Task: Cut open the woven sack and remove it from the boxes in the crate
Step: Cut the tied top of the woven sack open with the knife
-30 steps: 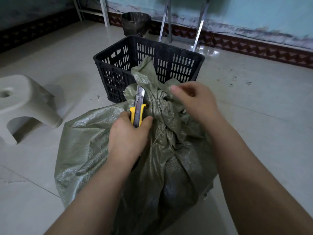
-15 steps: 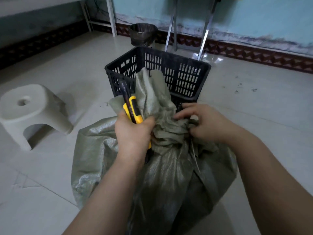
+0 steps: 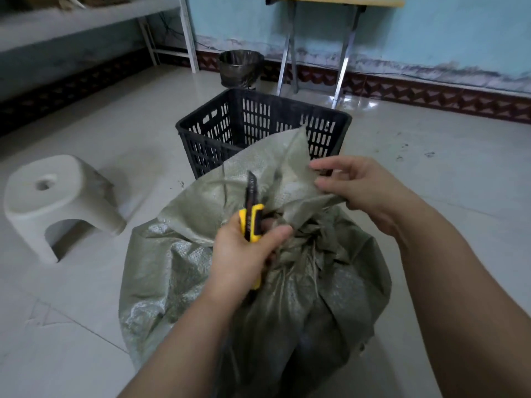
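Our left hand [image 3: 244,254] grips the yellow utility knife [image 3: 252,222], blade pointing away (up beside the sack's loose top). Our right hand [image 3: 365,193] pinches that flap. The woven sack [image 3: 316,297] sits bunched on the floor near us, the black crate [image 3: 207,150] just beyond it and a white stool [image 3: 57,202] to the left.

Green woven sack [image 3: 178,271]; yellow-black knife [image 3: 252,222]; black slotted crate [image 3: 207,139].
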